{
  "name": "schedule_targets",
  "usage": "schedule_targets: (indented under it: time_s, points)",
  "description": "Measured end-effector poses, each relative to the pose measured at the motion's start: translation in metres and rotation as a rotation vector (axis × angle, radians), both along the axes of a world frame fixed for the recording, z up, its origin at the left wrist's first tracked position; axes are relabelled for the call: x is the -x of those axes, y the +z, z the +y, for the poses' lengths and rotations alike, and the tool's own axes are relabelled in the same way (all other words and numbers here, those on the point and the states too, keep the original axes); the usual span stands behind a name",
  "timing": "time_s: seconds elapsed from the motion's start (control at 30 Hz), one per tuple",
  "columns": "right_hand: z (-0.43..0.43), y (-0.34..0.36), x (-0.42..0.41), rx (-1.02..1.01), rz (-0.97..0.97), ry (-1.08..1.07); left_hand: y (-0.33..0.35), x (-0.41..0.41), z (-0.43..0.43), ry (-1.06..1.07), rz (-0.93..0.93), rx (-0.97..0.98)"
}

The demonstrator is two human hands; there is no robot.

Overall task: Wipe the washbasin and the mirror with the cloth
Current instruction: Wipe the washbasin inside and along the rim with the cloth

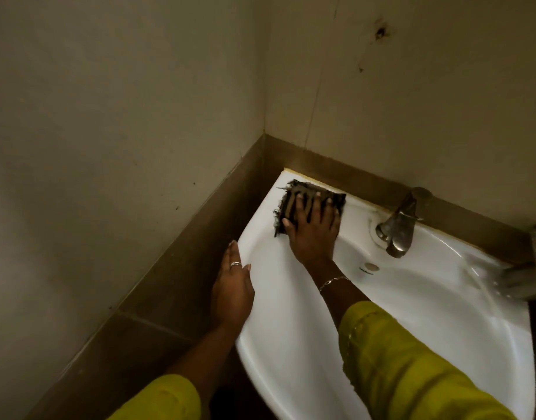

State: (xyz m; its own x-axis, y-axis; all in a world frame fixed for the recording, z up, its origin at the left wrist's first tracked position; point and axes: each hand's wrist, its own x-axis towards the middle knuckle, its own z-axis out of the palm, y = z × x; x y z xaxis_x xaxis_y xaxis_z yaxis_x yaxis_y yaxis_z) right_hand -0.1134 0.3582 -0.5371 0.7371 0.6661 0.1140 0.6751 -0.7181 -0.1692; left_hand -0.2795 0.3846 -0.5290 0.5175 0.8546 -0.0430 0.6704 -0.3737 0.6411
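On the washbasin (291,298) rim, right hand (313,231) presses the cloth (294,194) flat

Two pale walls meet in a corner: the left wall (109,116) and the back wall (427,101). A brown tile band (185,253) runs along the foot of both. High on the back wall sits a dark mark (381,32), perhaps a hole, with a smaller spot (360,69) below it. A thin seam (321,71) runs down that wall. A dull metal tap (397,225) stands just in front of the band, spout pointing forward. At the right edge is a blurred metal fitting (530,268).
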Motion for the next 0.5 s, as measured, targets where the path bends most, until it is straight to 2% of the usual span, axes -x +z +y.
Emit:
schedule_targets:
  time_s: [0.2, 0.27, 0.33, 0.4, 0.5]
  points:
    - [0.017, 0.003, 0.008, -0.027, 0.032, 0.609, 0.000, 0.000, 0.001, 0.004, -0.029, 0.009]
    - [0.022, 0.013, 0.004, -0.170, 0.190, 0.553, 0.000, 0.000, 0.001, 0.009, -0.044, 0.009]
    - [0.031, 0.022, 0.005, -0.374, 0.288, 0.325, -0.001, 0.000, 0.001, 0.017, -0.051, 0.011]
    - [0.045, 0.031, 0.015, -0.316, 0.265, 0.128, 0.000, 0.000, 0.001, 0.024, -0.053, 0.022]
    - [0.060, 0.025, 0.033, -0.096, 0.242, 0.052, 0.001, 0.001, -0.001, 0.033, -0.058, 0.022]
